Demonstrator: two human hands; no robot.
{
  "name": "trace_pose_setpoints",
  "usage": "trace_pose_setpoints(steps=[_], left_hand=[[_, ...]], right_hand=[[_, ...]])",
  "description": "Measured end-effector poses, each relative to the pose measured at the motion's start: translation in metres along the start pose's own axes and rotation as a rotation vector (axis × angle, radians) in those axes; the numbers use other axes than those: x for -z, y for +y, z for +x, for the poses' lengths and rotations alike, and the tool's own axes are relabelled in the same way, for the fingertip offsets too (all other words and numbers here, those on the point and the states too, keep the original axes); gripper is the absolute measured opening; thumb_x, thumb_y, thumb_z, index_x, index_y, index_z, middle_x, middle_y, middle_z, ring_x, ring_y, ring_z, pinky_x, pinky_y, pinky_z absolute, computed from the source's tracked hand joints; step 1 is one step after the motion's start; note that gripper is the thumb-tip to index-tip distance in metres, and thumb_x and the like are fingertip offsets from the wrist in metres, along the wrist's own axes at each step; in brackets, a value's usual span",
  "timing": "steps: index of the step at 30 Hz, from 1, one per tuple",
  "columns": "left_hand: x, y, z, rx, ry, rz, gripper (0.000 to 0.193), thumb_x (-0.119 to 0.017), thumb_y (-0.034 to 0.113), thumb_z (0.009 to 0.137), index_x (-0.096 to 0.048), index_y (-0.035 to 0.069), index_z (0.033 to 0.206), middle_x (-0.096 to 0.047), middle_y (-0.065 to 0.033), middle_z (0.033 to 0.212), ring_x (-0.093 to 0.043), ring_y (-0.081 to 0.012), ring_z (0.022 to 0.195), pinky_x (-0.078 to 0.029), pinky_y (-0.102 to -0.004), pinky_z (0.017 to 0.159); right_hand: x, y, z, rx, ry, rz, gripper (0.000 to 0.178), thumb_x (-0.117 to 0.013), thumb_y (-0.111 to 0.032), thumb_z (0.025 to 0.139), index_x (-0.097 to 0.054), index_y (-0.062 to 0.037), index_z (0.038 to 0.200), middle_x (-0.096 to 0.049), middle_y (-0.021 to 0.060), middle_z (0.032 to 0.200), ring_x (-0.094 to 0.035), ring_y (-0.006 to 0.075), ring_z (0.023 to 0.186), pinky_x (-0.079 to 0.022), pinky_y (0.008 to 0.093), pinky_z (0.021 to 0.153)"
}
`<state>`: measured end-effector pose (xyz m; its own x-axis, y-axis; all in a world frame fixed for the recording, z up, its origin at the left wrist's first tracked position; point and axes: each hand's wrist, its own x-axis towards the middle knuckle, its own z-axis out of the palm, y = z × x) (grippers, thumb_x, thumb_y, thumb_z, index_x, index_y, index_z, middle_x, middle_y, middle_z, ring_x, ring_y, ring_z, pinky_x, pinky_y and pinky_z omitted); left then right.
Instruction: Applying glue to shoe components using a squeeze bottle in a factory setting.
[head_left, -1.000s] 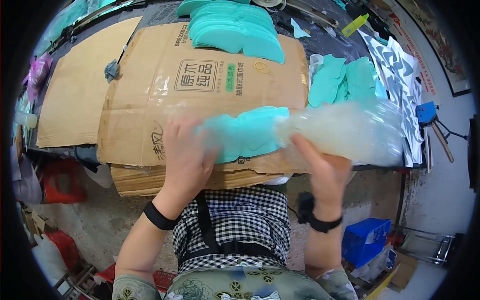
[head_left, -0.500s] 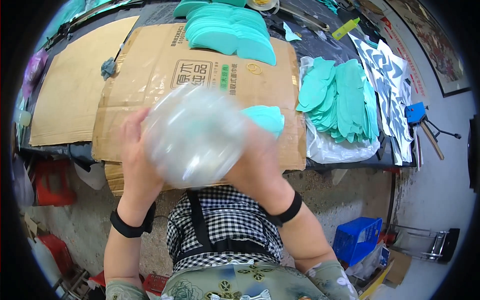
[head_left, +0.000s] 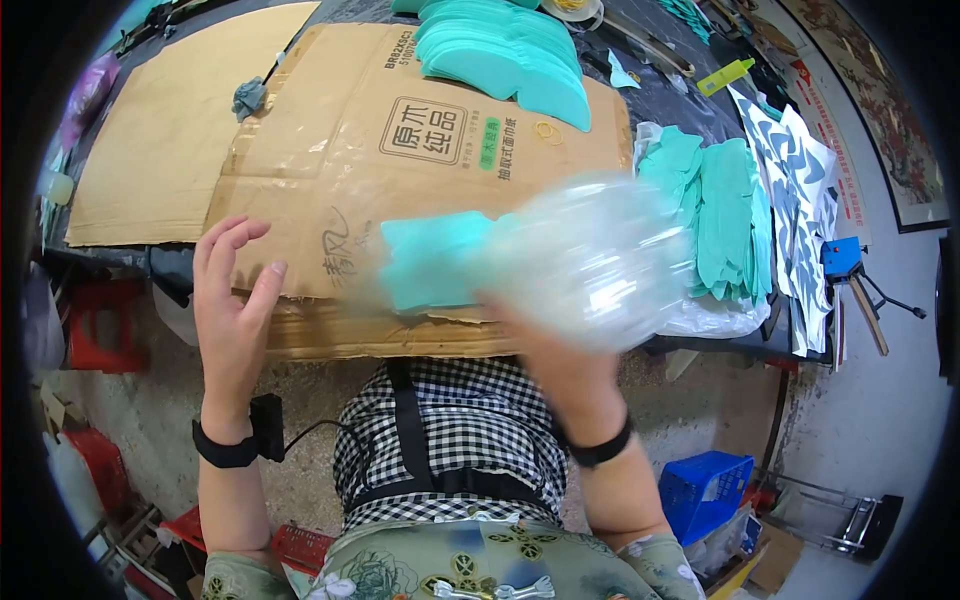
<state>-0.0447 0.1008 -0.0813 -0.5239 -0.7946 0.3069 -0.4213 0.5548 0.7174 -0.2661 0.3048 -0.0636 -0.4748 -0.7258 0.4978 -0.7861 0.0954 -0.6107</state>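
My right hand (head_left: pixel 565 355) grips a clear, rounded plastic container (head_left: pixel 610 265), tilted and smeared by motion; its fingers are mostly hidden behind it. My left hand (head_left: pixel 232 285) is raised near the cardboard's front left edge, holding nothing, fingers apart and slightly curled. Between the hands, a small teal sheet piece (head_left: pixel 430 260) lies on the flattened brown cardboard (head_left: pixel 320 150), its right end blurred behind the container. A fanned stack of teal shaped pieces (head_left: pixel 505 60) sits at the cardboard's far edge, with thin yellow rubber bands (head_left: pixel 547 132) close by.
More teal pieces (head_left: pixel 730 215) rest on a white plastic bag (head_left: pixel 715 315) at the right. Beyond them are patterned white sheets (head_left: pixel 795 190) and a yellow-green bottle (head_left: pixel 725 77). At left lie a second cardboard sheet (head_left: pixel 160 130) and a grey crumpled scrap (head_left: pixel 249 98). A blue crate (head_left: pixel 705 495) stands on the floor.
The clear container has swung right in my right hand. My left hand has let go of it and drawn left, fingers spread. The teal piece beneath is now largely uncovered.
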Motion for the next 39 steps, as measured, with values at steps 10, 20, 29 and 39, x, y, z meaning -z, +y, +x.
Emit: trace_pose_setpoints(steps=[10, 20, 29, 39], left_hand=[[0.019, -0.007, -0.016, -0.003, 0.122, 0.038, 0.030, -0.071, 0.006, 0.090, -0.066, 0.002, 0.119, -0.062, -0.0143, 0.128, -0.058, -0.0297, 0.124, -0.044, -0.0382, 0.109], [-0.053, 0.035, -0.019, -0.254, -0.174, 0.035, 0.036, -0.078, 0.011, 0.081, -0.070, 0.005, 0.115, -0.061, -0.0134, 0.120, -0.057, -0.0338, 0.113, -0.046, -0.0438, 0.100], [-0.100, 0.069, 0.000, -0.378, -0.343, 0.153, 0.052, -0.084, 0.014, 0.077, -0.067, 0.006, 0.124, -0.059, -0.0156, 0.125, -0.054, -0.0375, 0.117, -0.045, -0.0476, 0.104], [-0.089, 0.095, 0.039, -0.422, -0.438, 0.195, 0.045, -0.082, 0.018, 0.081, -0.069, 0.007, 0.122, -0.061, -0.0154, 0.124, -0.055, -0.0372, 0.120, -0.044, -0.0472, 0.105]], right_hand=[[-0.014, -0.028, 0.034, 0.039, -0.076, 0.238, 0.036, -0.080, -0.002, 0.081, -0.074, -0.0020, 0.116, -0.078, 0.0174, 0.106, -0.076, 0.0311, 0.095, -0.060, 0.0384, 0.081], [0.028, 0.051, 0.032, -0.282, 0.089, 0.155, 0.036, -0.084, -0.003, 0.081, -0.072, -0.0002, 0.116, -0.077, 0.0138, 0.106, -0.075, 0.0251, 0.092, -0.058, 0.0363, 0.084], [0.077, 0.038, 0.001, -0.397, 0.259, 0.287, 0.038, -0.089, -0.009, 0.083, -0.072, 0.0031, 0.115, -0.077, 0.0100, 0.110, -0.073, 0.0189, 0.090, -0.057, 0.0341, 0.085], [0.114, 0.079, -0.011, -0.532, 0.434, 0.237, 0.034, -0.087, -0.008, 0.085, -0.074, 0.0011, 0.114, -0.074, 0.0085, 0.111, -0.070, 0.0196, 0.102, -0.054, 0.0342, 0.093]])
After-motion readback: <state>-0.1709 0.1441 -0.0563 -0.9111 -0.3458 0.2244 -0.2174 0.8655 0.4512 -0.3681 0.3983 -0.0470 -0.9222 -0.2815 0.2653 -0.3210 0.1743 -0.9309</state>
